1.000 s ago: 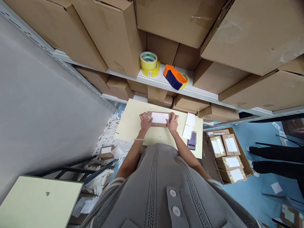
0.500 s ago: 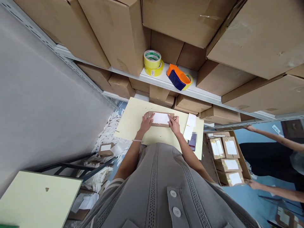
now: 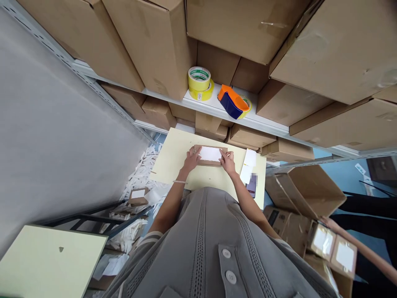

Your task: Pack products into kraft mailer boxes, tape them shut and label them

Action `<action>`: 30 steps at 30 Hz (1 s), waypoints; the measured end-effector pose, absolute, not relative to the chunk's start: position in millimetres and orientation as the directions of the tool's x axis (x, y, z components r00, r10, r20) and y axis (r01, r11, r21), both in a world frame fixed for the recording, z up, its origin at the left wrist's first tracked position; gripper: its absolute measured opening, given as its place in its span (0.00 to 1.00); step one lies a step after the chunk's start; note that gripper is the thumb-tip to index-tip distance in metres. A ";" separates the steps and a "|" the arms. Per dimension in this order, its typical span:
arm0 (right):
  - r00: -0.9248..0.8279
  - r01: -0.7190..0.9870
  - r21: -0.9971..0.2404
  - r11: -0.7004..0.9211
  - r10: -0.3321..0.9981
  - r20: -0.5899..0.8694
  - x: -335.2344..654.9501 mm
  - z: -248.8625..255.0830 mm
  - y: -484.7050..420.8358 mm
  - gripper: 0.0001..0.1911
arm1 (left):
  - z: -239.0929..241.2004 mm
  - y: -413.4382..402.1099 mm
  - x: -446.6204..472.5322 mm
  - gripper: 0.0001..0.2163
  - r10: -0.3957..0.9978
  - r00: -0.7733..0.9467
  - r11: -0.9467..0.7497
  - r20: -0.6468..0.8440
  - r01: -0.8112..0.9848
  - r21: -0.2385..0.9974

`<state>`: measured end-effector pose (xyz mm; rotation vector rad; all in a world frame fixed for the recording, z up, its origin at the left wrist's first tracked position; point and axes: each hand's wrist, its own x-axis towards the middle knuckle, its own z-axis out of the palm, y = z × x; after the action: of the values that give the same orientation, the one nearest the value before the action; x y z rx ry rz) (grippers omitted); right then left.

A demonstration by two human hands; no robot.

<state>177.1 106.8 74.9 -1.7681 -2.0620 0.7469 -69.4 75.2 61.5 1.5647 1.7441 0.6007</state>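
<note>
A small flat cardboard box (image 3: pixel 212 163) lies on the pale yellow tabletop (image 3: pixel 173 161), with a white label (image 3: pixel 210 153) on its upper face. My left hand (image 3: pixel 192 160) grips the left end, its thumb at the label's left edge. At the opposite end, my right hand (image 3: pixel 228 161) holds the box with fingers bent, a fingertip touching the label's right edge. To the right lie white label sheets (image 3: pixel 247 165) and a phone (image 3: pixel 252 185).
Yellow tape rolls (image 3: pixel 199 85) and an orange-and-blue tape dispenser (image 3: pixel 232 101) sit on the shelf ahead, among large cartons (image 3: pixel 229 25). Paper scraps (image 3: pixel 139 165) cover the floor at left. At right, another person's hand (image 3: pixel 330 223) touches labelled boxes beside a tilted open carton (image 3: pixel 310 186).
My hands and the small box stay nearly the same. At right, the co-worker's carton of labelled boxes has been tipped over, its opening now facing right, with labelled boxes lower down.
</note>
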 end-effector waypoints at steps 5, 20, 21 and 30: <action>0.015 0.701 -0.709 -0.082 0.995 -0.100 186.6 66.4 96.2 0.38 | 49.6 63.9 -73.0 0.33 0.981 -0.113 0.190 -0.156 0.457 0.869; 0.049 0.225 -0.882 -0.413 0.909 -0.413 181.0 61.4 87.0 0.38 | 50.6 41.3 -82.5 0.30 0.914 -0.181 0.390 -0.363 0.149 0.908; 0.037 0.226 -0.872 -0.434 0.899 -0.437 178.7 61.3 88.4 0.39 | 52.1 39.5 -87.0 0.31 0.914 -0.191 0.388 -0.359 0.143 0.911; -0.125 0.218 -0.876 -0.430 0.878 -0.462 97.6 74.5 117.7 0.39 | 76.7 26.4 -161.4 0.30 0.883 -0.386 0.336 -0.267 0.124 0.934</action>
<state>97.6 117.7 74.5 -1.6122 -1.2259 1.5982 -161.4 26.4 76.7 0.9004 1.7540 1.1272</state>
